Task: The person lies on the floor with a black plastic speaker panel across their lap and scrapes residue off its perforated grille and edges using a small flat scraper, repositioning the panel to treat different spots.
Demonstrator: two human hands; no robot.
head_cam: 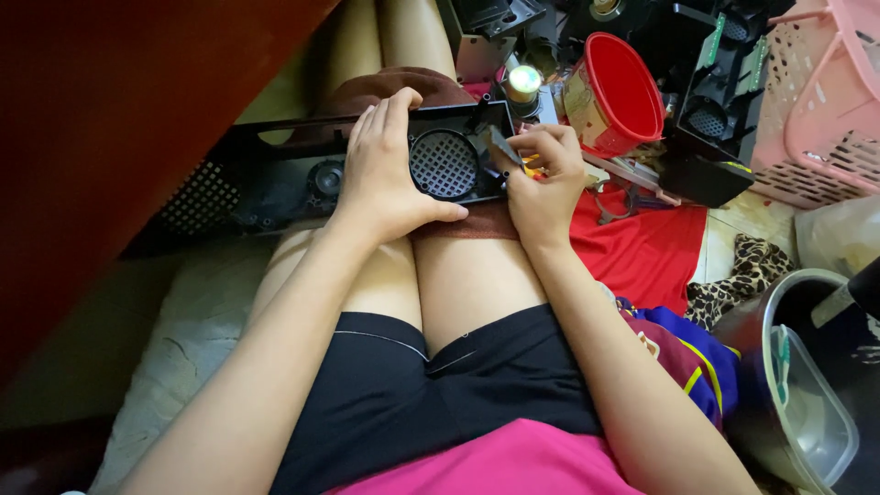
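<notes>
A long black plastic panel (275, 165) with a round mesh grille (444, 165) lies across my thighs. My left hand (385, 170) grips the panel just left of the grille, fingers over its top edge and thumb along its lower edge. At the panel's right end my right hand (543, 179) holds a small grey blade-like tool (503, 147), whose tip touches the frame beside the grille. A brown cloth (467, 220) sits under the panel on my legs.
A red plastic cup (623, 92) stands tilted just beyond my right hand. Black electronic housings (724, 101) and a pink basket (825, 101) fill the upper right. Red cloth (642, 247) covers the floor at right. A clear container (807, 403) is at lower right. A dark red wall (119, 119) is at left.
</notes>
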